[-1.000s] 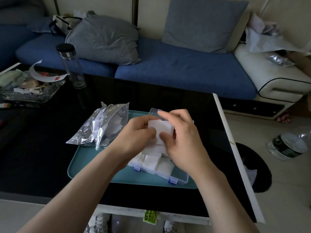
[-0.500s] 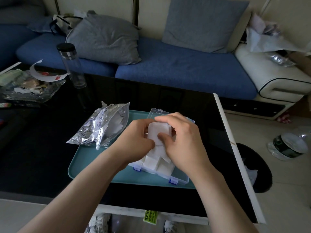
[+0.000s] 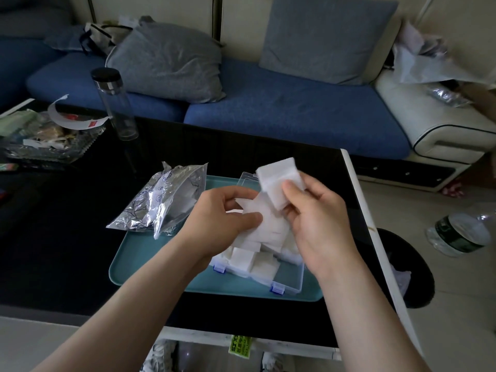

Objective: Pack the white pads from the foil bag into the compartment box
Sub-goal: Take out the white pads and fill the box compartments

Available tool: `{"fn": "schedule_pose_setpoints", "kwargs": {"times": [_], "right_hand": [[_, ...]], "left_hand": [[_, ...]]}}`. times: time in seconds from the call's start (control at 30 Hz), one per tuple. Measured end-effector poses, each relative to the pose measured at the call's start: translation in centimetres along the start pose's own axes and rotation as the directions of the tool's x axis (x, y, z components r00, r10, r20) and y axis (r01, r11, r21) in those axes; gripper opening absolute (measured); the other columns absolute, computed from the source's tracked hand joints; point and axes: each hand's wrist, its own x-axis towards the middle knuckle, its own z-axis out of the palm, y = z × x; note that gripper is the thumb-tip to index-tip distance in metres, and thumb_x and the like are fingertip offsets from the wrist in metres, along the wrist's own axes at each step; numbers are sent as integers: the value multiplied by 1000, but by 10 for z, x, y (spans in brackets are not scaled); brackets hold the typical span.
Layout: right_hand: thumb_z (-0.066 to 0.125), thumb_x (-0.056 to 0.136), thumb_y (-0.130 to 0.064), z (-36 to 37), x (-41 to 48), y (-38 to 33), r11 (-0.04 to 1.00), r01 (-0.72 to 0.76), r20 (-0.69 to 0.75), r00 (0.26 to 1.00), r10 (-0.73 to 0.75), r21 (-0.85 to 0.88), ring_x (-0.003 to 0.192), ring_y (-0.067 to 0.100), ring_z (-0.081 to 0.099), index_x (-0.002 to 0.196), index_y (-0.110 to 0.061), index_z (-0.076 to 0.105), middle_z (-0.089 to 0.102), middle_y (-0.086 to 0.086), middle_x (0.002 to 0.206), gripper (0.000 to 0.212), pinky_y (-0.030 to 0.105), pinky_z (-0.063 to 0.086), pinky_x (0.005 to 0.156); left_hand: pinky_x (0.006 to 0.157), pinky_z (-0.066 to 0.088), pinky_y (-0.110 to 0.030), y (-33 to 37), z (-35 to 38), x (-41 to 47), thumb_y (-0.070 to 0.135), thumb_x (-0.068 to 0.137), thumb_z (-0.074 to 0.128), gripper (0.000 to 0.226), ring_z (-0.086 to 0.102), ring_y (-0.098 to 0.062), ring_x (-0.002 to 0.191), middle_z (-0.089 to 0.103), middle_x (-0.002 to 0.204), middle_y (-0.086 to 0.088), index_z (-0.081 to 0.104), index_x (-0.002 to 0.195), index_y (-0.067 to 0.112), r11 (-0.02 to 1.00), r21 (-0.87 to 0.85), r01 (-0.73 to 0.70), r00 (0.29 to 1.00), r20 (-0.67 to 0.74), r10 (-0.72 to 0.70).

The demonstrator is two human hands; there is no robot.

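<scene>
White pads (image 3: 277, 178) sit as a small stack in the right hand (image 3: 319, 218), thumb on the near face and fingers curled behind, raised above the box (image 3: 290, 280). The left hand (image 3: 222, 213) pinches a loose pad (image 3: 268, 224) between thumb and fingers, just below the stack and over the box. More pads lie jumbled in the box, which rests on the teal tray (image 3: 150, 259); the foil bag (image 3: 163, 202) lies on the tray's left edge.

The step looks like peeling pads off the stack and laying them in. It would go best by squaring each one to a compartment and pressing it flat, since the heap already rides over the dividers.

The stack stands nearly on edge, broad face toward the person, its long axis running from the thumb up and away, leaning a little left.
</scene>
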Motion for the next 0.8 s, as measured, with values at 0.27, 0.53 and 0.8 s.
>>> {"fn": "schedule_pose_setpoints", "kwargs": {"times": [0.27, 0.53, 0.8], "right_hand": [[77, 96, -14, -16, 2, -2, 984, 38, -33, 998, -44, -173, 69, 1, 68, 115, -21, 80, 80, -5, 92, 21, 21, 51, 64], [73, 99, -12, -6, -8, -6, 882, 122, 196, 980, -35, -455, 81, -1, 75, 116, -27, 77, 80, -8, 97, 23, 10, 52, 61], [75, 97, -12, -5, -9, -2, 913, 149, 75, 989, -129, -379, 83, 9, 78, 105, -24, 82, 81, -3, 93, 16, 22, 60, 64]], "left_hand": [[79, 66, -47, -3, -5, 6, -2, 88, 79, 37, 79, -31, 88, 81, 101, -3, 74, 116, 20, 998, -53, -22, 993, -120, 16], [71, 65, -33, 1, -9, 3, -3, 89, 78, 36, 77, -26, 82, 80, 97, 1, 76, 110, 26, 981, 117, -152, 987, -40, 158], [81, 65, -50, 2, -4, 2, 4, 89, 79, 33, 78, -28, 85, 79, 97, -2, 74, 111, 27, 972, 158, -175, 984, -17, 180]]}}
